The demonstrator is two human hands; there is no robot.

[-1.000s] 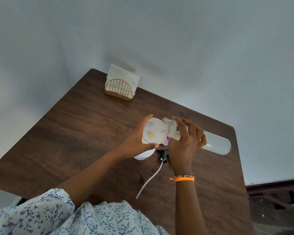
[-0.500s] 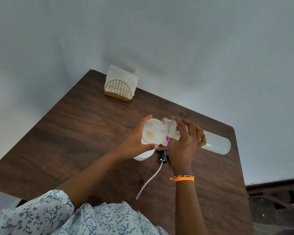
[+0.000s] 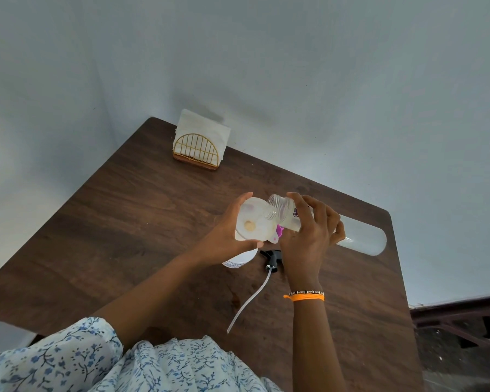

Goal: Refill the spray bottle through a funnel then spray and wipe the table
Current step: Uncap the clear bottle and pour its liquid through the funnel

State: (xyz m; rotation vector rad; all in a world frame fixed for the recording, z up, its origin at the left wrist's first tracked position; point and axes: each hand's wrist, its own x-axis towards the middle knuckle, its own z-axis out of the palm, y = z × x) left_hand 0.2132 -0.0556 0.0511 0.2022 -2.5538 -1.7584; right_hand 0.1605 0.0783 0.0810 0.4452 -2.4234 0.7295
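Note:
A white funnel sits in the neck of the spray bottle, which stands on the brown wooden table. My left hand is wrapped around the funnel's rim and hides most of the bottle. My right hand grips a long clear refill bottle, tipped almost level with its open threaded mouth over the funnel bowl. The black spray head with its white dip tube lies on the table just in front of the bottle.
A gold wire napkin holder with white napkins stands at the table's far corner by the pale wall. A dark bench or frame is on the floor to the right of the table.
Both hands keep their hold and the refill bottle stays tipped over the funnel; only the view has shifted slightly.

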